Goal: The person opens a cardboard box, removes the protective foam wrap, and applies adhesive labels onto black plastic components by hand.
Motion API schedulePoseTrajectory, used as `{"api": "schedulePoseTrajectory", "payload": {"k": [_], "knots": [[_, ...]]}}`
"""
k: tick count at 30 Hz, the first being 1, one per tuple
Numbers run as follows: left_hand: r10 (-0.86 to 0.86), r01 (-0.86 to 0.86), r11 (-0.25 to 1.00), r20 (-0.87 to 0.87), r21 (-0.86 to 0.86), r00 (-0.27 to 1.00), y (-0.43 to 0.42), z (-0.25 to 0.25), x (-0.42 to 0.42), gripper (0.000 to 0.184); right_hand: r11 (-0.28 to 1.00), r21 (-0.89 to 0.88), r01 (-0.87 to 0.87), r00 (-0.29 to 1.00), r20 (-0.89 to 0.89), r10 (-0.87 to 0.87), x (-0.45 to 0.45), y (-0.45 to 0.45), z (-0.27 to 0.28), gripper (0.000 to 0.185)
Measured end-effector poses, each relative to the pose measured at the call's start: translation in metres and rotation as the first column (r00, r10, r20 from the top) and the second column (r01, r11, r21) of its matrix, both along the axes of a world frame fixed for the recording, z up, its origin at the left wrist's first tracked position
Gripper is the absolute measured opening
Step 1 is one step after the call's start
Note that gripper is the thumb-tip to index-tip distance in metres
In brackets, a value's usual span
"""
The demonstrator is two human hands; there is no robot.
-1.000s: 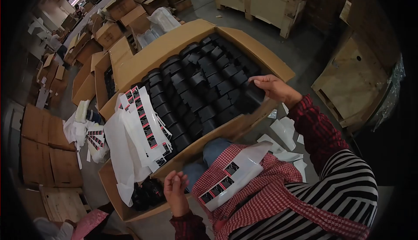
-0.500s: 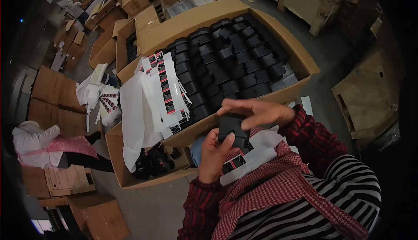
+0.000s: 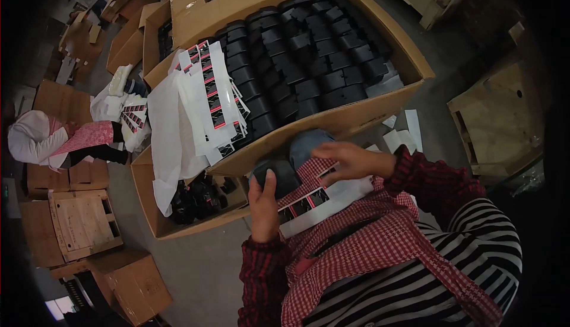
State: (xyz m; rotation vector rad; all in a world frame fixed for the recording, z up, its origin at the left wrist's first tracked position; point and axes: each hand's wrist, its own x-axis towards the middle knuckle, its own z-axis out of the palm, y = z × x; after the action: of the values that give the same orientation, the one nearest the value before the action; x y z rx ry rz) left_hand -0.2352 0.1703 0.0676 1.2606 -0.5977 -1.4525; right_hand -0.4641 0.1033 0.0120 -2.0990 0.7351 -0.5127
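Observation:
My left hand (image 3: 265, 211) grips a black plastic part (image 3: 280, 177), thumb on top, over my lap at the near side of a large carton. My right hand (image 3: 356, 164) is apart from that part, thumb and forefinger spread, over a strip of labels (image 3: 312, 201) lying on my checked apron (image 3: 356, 238). A small dark, white-edged piece shows by the right thumb; I cannot tell whether it is touched. The large cardboard carton (image 3: 380, 104) holds rows of similar black parts (image 3: 297, 60). Label sheets (image 3: 211, 89) lie in a stack over its left corner.
A lower open carton (image 3: 237, 213) with dark bagged items stands at the left. Farther left a person (image 3: 65, 140) in a pink checked apron is beside stacked cartons. Wooden crates (image 3: 499, 119) stand at the right. Paper scraps (image 3: 409, 134) lie by the carton's near side.
My right hand has come off the black part and moved lower, over the label strip. My left hand has carried the part left and turned it. The camera view has shifted.

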Motion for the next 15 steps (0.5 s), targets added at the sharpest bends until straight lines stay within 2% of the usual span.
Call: {"api": "schedulePoseTrajectory", "payload": {"k": [2,4,5,7,9,10,11,12,13,15], "knots": [[-0.005,0.002,1.000,0.099,0.027,0.995,0.004,-0.005,0.014,0.028,0.984,-0.141,-0.104,0.983,-0.165,0.080,-0.018,0.011,-0.007,0.065],[0.038,-0.039,0.999,0.215,-0.003,0.976,0.010,-0.030,0.024,0.030,0.985,-0.155,-0.075,0.983,-0.177,0.047,-0.028,0.021,-0.004,0.065],[0.154,-0.167,0.986,0.284,0.022,0.946,0.009,-0.026,0.015,0.034,0.990,-0.137,-0.042,0.990,-0.136,0.024,-0.029,0.024,-0.008,0.064],[0.186,-0.183,0.982,0.269,-0.039,0.945,0.009,-0.027,0.008,0.035,0.989,-0.146,-0.033,0.996,-0.083,0.021,-0.031,0.028,-0.018,0.063],[0.195,-0.182,0.980,0.243,-0.075,0.950,0.002,-0.021,0.005,0.037,0.995,-0.062,0.073,0.997,-0.001,-0.073,-0.036,0.028,-0.024,0.054],[0.100,-0.064,0.991,0.323,-0.122,0.941,0.000,-0.013,0.002,0.035,0.995,-0.079,0.060,0.998,0.002,-0.060,-0.041,0.021,-0.027,0.054],[0.007,0.059,0.987,0.406,-0.150,0.914,0.000,-0.009,0.000,0.033,0.993,-0.066,0.097,0.995,0.015,-0.097,-0.042,0.016,-0.024,0.045],[-0.078,0.161,0.974,0.435,-0.159,0.897,-0.001,-0.028,0.005,0.027,0.989,-0.048,0.137,0.990,0.026,-0.136,-0.041,0.013,-0.022,0.036],[-0.068,0.154,0.974,0.436,-0.166,0.897,0.000,-0.034,0.004,0.027,0.990,-0.056,0.130,0.991,0.027,-0.128,-0.044,0.008,-0.016,0.036],[-0.168,0.254,0.963,0.529,-0.094,0.832,0.000,-0.027,-0.002,0.026,0.988,-0.005,0.152,0.986,-0.070,-0.152,-0.040,-0.010,0.041,0.034]]}}
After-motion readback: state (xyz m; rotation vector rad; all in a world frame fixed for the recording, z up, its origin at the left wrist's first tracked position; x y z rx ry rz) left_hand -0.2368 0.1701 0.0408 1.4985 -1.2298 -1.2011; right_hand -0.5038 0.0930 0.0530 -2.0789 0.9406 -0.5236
